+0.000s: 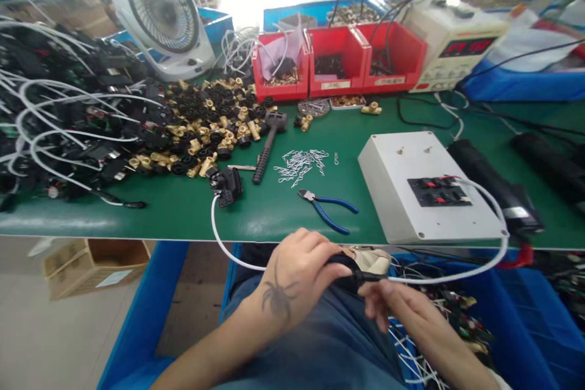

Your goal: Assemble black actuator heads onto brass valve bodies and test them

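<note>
Gripping the black part (346, 264), the left hand (295, 268) has its thumb and fingers closed over it, just in front of the desk (260, 219) and above the person's lap. The right hand (411, 304) is at the part's narrow end, fingers partly curled; whether they pinch it firmly or only touch it cannot be told.

One white cable (220, 244) runs from beside the left hand up to a black module (228, 187) near the desk's front edge. Another white stretch (457, 278) loops from the right hand to the terminal block (439, 193) on the grey box (390, 161).

Those cables look like the main hazard. A sharp pull to the left hand's side could drag the module over the edge; one on the other side could work a lead loose from the terminals. Twisting at the narrow end might strain the cable where it enters. With nothing beneath the hands but lap and the blue bin (516, 292), a slip could let the part swing down and jerk both ends. The blue-handled cutters (331, 200) and loose metal clips (299, 164) lie close enough for a careless sleeve or cable to sweep them.
</note>
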{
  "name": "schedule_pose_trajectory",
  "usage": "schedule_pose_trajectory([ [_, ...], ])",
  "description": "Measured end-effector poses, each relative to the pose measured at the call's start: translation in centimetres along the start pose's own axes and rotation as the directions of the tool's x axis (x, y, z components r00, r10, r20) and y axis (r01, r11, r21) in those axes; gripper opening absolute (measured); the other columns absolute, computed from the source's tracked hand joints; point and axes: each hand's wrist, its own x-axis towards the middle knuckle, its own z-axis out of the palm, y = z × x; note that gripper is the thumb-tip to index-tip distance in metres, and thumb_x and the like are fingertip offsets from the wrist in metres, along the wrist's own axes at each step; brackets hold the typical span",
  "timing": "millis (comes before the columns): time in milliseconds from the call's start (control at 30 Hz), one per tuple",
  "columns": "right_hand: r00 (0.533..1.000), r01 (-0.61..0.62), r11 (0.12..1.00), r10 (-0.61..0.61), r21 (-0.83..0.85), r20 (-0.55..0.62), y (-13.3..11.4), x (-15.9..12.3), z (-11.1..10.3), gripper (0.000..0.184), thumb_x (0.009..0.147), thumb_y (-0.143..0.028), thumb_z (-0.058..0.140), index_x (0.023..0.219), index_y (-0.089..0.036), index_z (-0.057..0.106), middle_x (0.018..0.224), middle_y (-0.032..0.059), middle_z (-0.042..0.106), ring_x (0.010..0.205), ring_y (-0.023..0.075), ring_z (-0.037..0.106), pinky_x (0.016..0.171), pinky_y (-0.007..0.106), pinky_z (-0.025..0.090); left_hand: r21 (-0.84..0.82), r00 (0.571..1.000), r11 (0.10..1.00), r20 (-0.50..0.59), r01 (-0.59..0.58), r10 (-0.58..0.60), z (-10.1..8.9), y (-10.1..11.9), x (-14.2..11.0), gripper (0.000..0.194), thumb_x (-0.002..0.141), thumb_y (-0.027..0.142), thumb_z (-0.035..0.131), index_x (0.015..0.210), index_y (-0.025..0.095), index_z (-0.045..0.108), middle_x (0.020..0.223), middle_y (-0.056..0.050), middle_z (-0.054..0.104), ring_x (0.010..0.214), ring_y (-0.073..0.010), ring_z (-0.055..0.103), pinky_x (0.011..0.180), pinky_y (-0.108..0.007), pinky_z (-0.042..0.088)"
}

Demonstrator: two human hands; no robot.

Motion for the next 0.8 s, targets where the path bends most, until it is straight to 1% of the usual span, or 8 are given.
schedule_pose_trajectory([
  [67, 0.962, -0.057, 0.983, 0.101, -0.177, 0.255, -0.3, -0.8, -1.1, 0.065, 0.085, -0.079, 0.056, 0.083, -0.017, 0.078, 0.07, 0.0094, 0.072, 0.056, 0.0171, 0.064, 0.053, 0.026, 0.051, 0.061, 0.965, 0.979, -0.19, 0.194, -0.179, -1.6, -2.0, -0.4, 0.035, 0.105, 0.044, 0.046, 0.106, 0.018, 0.07, 0.102, -0.008, 0.073, 0.097, -0.02, 0.068, 0.087, -0.033, 0.057],
  [133, 0.937, 0.036, 0.95, 0.076, -0.31, 0.341, -1.9, -1.8, -2.4, 0.046, 0.086, -0.066, 0.064, 0.088, -0.023, 0.081, 0.08, 0.0086, 0.076, 0.067, 0.0195, 0.069, 0.06, 0.026, 0.055, 0.121, 0.844, 0.888, -0.389, 0.444, -0.369, -3.6, -4.8, -0.9, 0.043, 0.103, 0.051, 0.044, 0.11, 0.016, 0.068, 0.113, -0.013, 0.069, 0.112, -0.0262, 0.063, 0.101, -0.043, 0.052],
  [200, 0.967, 0.153, 0.926, -0.068, -0.347, 0.245, -4.5, -2.1, -3.9, 0.037, 0.086, -0.06, 0.066, 0.088, -0.027, 0.081, 0.08, 0.007, 0.076, 0.068, 0.0206, 0.07, 0.061, 0.027, 0.056, 0.129, 0.646, 0.68, -0.479, 0.721, -0.594, -5.3, -7.9, -1.4, 0.051, 0.098, 0.058, 0.042, 0.115, 0.015, 0.064, 0.124, -0.018, 0.063, 0.121, -0.0323, 0.058, 0.109, -0.051, 0.046],
  [300, 0.921, 0.232, 0.855, -0.346, -0.465, -0.178, -8.8, -0.5, -6.3, 0.044, 0.086, -0.066, 0.061, 0.087, -0.026, 0.079, 0.078, 0.0069, 0.075, 0.067, 0.0208, 0.068, 0.064, 0.03, 0.057, 0.069, 0.531, 0.552, -0.398, 0.831, -0.748, -6.1, -11.8, -1.6, 0.051, 0.086, 0.063, 0.046, 0.092, 0.016, 0.063, 0.104, -0.021, 0.064, 0.113, -0.0415, 0.06, 0.106, -0.064, 0.044],
  [400, 0.669, 0.2, 0.685, -0.617, -0.7, -0.413, -11.8, 3.8, -8.9, 0.045, 0.087, -0.063, 0.059, 0.098, -0.022, 0.076, 0.099, 0.0105, 0.076, 0.086, 0.0233, 0.069, 0.084, 0.036, 0.055, 0.003, 0.543, 0.571, -0.313, 0.821, -0.779, -5.4, -13.5, -1.5, 0.048, 0.075, 0.069, 0.051, 0.074, 0.021, 0.057, 0.084, -0.014, 0.062, 0.098, -0.0404, 0.065, 0.098, -0.061, 0.052],
  [467, 0.614, 0.136, 0.658, -0.643, -0.741, -0.458, -12.8, 7.2, -10.4, 0.038, 0.091, -0.048, 0.058, 0.109, -0.017, 0.073, 0.11, 0.0137, 0.074, 0.089, 0.0215, 0.069, 0.089, 0.036, 0.052, -0.055, 0.578, 0.619, -0.302, 0.784, -0.758, -4.5, -13.6, -1.5, 0.049, 0.074, 0.066, 0.056, 0.085, 0.019, 0.061, 0.09, -0.012, 0.065, 0.096, -0.0355, 0.068, 0.095, -0.055, 0.055],
  [667, 0.797, 0.053, 0.673, -0.473, -0.737, -0.375, -11.5, 13.3, -13.8, 0.022, 0.09, -0.036, 0.063, 0.092, -0.02, 0.077, 0.109, 0.0108, 0.077, 0.094, 0.0235, 0.071, 0.088, 0.033, 0.051, -0.162, 0.699, 0.767, -0.328, 0.621, -0.636, -2.9, -11.6, -2.2, 0.038, 0.089, 0.042, 0.058, 0.12, 0.018, 0.058, 0.108, -0.01, 0.07, 0.096, -0.0244, 0.07, 0.088, -0.043, 0.059],
  [800, 0.76, 0.131, 0.541, -0.593, -0.831, -0.266, -8.6, 15.2, -16.6, 0.051, 0.092, -0.067, 0.05, 0.096, -0.026, 0.08, 0.113, 0.0131, 0.077, 0.097, 0.0248, 0.073, 0.09, 0.038, 0.052, -0.128, 0.835, 0.874, -0.258, 0.469, -0.486, -2.2, -9.5, -2.6, 0.033, 0.085, 0.015, 0.059, 0.117, 0.021, 0.065, 0.116, -0.009, 0.069, 0.112, -0.0246, 0.065, 0.101, -0.044, 0.055],
])
